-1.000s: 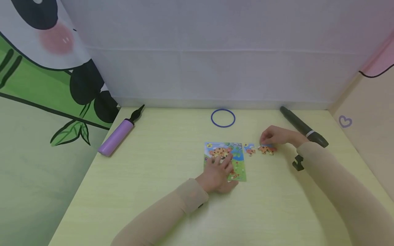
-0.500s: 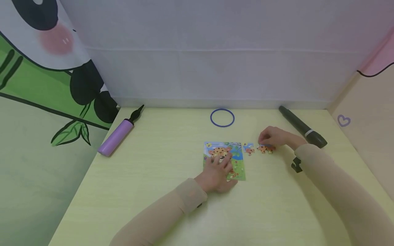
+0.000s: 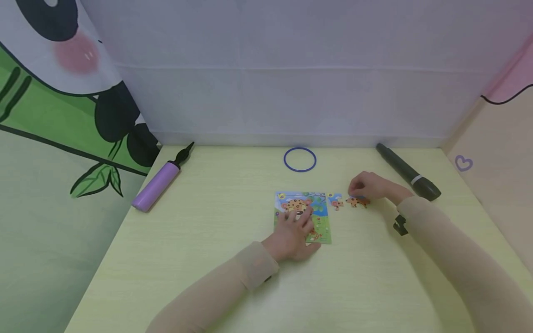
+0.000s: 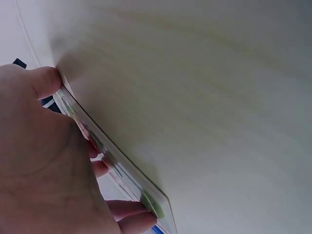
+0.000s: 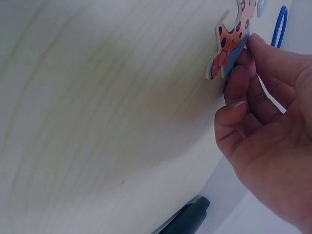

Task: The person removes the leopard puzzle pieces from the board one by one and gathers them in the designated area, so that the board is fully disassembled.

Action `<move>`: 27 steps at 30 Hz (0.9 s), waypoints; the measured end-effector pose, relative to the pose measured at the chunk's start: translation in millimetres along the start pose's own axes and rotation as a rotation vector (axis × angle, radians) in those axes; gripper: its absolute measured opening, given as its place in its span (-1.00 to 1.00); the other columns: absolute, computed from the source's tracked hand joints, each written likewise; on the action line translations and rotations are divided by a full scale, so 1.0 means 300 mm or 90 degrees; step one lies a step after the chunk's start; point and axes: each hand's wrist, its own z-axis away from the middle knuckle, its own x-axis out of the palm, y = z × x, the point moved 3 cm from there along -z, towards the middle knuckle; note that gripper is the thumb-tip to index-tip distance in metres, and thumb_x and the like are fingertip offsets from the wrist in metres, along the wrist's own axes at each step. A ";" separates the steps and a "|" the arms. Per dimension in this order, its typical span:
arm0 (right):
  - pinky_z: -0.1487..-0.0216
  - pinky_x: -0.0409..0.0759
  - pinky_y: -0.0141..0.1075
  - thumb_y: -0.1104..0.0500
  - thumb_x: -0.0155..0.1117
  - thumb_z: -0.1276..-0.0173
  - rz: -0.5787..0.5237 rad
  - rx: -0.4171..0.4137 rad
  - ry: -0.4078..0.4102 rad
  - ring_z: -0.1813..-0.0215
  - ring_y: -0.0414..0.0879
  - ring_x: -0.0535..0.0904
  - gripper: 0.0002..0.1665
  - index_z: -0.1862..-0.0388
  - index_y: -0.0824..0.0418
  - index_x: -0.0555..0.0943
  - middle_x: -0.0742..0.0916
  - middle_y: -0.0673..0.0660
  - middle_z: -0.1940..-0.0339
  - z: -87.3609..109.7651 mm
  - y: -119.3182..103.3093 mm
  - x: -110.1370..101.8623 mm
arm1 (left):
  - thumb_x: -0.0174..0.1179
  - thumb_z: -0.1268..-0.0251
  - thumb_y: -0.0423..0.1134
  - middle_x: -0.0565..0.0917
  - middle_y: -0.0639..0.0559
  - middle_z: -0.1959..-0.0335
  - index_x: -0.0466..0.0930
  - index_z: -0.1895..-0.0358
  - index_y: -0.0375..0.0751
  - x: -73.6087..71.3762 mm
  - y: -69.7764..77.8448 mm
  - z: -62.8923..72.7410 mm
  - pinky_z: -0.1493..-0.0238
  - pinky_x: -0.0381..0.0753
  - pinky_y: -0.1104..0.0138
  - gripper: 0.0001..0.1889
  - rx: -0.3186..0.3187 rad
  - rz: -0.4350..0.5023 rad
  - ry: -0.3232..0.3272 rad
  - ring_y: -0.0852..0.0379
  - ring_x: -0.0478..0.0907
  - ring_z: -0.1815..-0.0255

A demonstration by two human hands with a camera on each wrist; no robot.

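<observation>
My left hand (image 3: 291,237) rests with spread fingers on a small jigsaw puzzle board (image 3: 322,226) showing a spotted cub on green grass. In the left wrist view its thumb lies at the board's edge and the other fingertips press its printed face (image 4: 151,204). A small blue jigsaw piece (image 3: 335,200) lies just right of the board. Further right, my right hand (image 3: 369,186) pinches an orange, black-spotted jigsaw piece (image 3: 356,202) by its far blue edge. In the right wrist view the thumb and index finger meet at the edge of this spotted piece (image 5: 233,41), close to the table.
A blue ring (image 3: 300,159) lies at the table's back. On the left is a purple hand pump (image 3: 158,186) with a black nozzle. A dark marker-shaped object (image 3: 405,170) lies beyond my right wrist. A printed cloth wall (image 3: 266,101) borders the table's back.
The right hand has nudged the spotted jigsaw piece slightly left, nearer the blue piece. The left hand stays in place on the board.
</observation>
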 end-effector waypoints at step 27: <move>0.15 0.51 -0.15 0.20 0.23 -0.38 -0.048 -0.043 0.079 0.26 -0.08 0.54 -0.87 0.23 0.20 0.69 0.72 0.06 0.29 -0.033 -0.183 0.051 | -0.20 -0.37 0.34 0.09 -0.09 -0.44 0.10 -0.50 0.08 0.029 -0.019 0.030 -0.23 0.10 -0.21 -0.27 -0.020 0.078 0.085 -0.23 0.14 -0.29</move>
